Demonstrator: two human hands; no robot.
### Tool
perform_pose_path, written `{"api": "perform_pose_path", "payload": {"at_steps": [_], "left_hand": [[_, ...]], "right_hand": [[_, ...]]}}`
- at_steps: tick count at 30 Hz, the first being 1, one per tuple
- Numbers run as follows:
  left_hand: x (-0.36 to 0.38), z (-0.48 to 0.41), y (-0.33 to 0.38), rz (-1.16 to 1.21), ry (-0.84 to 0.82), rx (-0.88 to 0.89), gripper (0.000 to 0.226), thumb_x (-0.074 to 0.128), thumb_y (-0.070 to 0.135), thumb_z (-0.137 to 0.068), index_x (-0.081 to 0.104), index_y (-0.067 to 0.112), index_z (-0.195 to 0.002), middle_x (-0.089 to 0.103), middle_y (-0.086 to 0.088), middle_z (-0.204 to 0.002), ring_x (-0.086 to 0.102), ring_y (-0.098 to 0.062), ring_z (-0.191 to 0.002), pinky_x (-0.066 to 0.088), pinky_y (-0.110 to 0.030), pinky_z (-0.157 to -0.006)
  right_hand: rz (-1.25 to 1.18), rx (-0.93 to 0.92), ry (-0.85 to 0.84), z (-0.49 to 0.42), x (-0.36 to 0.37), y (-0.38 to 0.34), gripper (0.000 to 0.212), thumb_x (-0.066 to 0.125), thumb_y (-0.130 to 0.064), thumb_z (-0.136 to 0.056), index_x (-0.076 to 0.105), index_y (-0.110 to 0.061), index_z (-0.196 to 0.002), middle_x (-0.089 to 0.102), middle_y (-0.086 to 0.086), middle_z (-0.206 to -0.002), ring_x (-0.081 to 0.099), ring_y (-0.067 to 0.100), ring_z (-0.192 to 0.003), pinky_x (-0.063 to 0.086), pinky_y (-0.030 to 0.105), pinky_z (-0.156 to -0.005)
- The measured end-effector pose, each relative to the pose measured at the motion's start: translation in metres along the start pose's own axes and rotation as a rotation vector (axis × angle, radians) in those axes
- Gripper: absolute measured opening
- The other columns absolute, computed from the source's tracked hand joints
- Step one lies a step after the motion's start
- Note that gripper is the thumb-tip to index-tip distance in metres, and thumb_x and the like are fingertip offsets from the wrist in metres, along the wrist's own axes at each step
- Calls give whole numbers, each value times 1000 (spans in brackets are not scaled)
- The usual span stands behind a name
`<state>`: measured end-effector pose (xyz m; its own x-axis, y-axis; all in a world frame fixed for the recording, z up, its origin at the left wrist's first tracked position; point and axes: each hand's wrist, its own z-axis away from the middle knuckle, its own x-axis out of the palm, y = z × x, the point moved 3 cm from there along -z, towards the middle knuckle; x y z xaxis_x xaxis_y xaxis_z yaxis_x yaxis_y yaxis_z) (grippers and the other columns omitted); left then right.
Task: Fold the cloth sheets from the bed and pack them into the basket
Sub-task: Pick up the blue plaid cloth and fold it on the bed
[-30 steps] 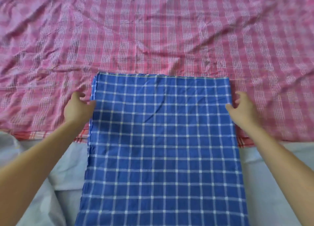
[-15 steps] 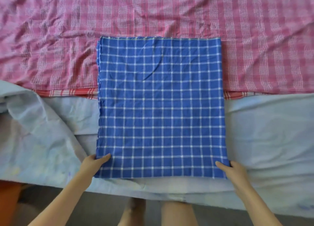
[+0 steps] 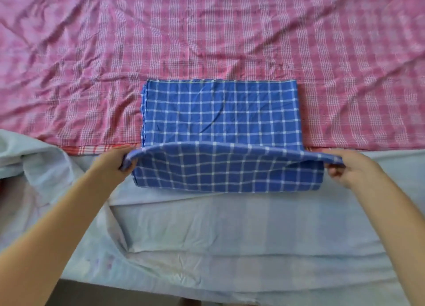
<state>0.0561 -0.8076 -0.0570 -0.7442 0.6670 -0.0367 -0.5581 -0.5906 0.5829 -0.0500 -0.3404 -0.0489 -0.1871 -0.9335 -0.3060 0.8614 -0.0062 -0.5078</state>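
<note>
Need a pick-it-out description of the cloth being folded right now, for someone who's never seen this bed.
Start from the wrinkled pink-and-white plaid sheet covering the far part of the bed. At its near edge, overlapping onto the pale blue-white sheet, lies the blue cloth with a white grid check. It is the only blue checked piece, its near edge lifted by the left hand and right hand.

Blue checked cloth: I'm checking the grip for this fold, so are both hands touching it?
Touching. The head view shows the left hand and the right hand each pinching a near corner of the blue checked cloth, lifted.
</note>
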Motion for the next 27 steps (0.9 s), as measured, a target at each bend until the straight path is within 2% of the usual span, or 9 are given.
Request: {"api": "perform_pose_path", "payload": {"at_steps": [4,7,10,13,15,19,21,23,27], "left_hand": [[29,-47,36,540,199,-279,8,40,-2,-96,47,-3,-95,52,-13,-85,56,-19,-72,54,-26,-48],[59,-82,63,619,192,-214,12,43,-4,-94,53,-4,-88,54,-15,-85,57,-23,-70,53,-29,-42],[74,-119,81,602,209,-185,24,43,0,-96,54,-4,-116,61,-15,-107,59,-29,-70,45,-33,-29],[101,-132,91,424,140,-29,37,34,9,-102,39,-1,-137,47,-11,-139,60,-34,-101,50,-32,-36],[117,-121,85,114,144,139,45,33,23,-104,31,-3,-139,42,-14,-143,52,-31,-121,56,-27,-65],[100,-114,56,-432,339,437,43,44,33,-98,50,-1,-123,61,-14,-102,60,-34,-100,45,-36,-79],[74,-107,31,-781,481,464,45,49,38,-94,52,0,-119,61,-18,-108,57,-37,-104,40,-40,-84],[53,-101,4,-831,465,417,52,52,45,-91,50,0,-118,60,-20,-111,56,-39,-102,40,-42,-80],[37,-98,-26,-757,368,249,59,59,51,-86,54,-2,-111,60,-19,-108,57,-37,-94,45,-42,-72]], "right_hand": [[-147,22,-37,-22,35,-60,25,45,-3,-92,50,-7,-68,50,0,-31,47,3,-25,32,11,-29],[-229,-22,-38,-44,59,-100,27,42,-5,-95,50,-5,-70,51,1,-31,49,4,-26,36,11,-30],[-256,-57,-36,-68,82,-128,25,41,-4,-97,51,-2,-73,52,3,-32,50,6,-25,37,12,-31],[-266,-82,-41,-97,107,-145,16,39,-3,-98,53,1,-89,58,11,-41,55,11,-29,44,18,-33],[-241,-97,-61,-109,119,-141,16,39,-9,-99,49,0,-92,61,16,-64,60,17,-36,50,23,-38],[255,-367,255,-128,104,-103,13,54,-22,-85,58,-12,-79,63,10,-73,56,25,-57,46,29,-49],[609,-515,385,-123,84,-69,24,57,-37,-83,60,-13,-78,64,6,-72,59,29,-67,45,33,-62],[672,-506,321,-115,72,-34,33,58,-47,-83,61,-14,-86,65,6,-78,61,31,-76,46,35,-68],[421,-431,39,-95,68,2,21,68,-28,-85,62,-9,-90,65,6,-90,60,27,-87,47,38,-80]]}}
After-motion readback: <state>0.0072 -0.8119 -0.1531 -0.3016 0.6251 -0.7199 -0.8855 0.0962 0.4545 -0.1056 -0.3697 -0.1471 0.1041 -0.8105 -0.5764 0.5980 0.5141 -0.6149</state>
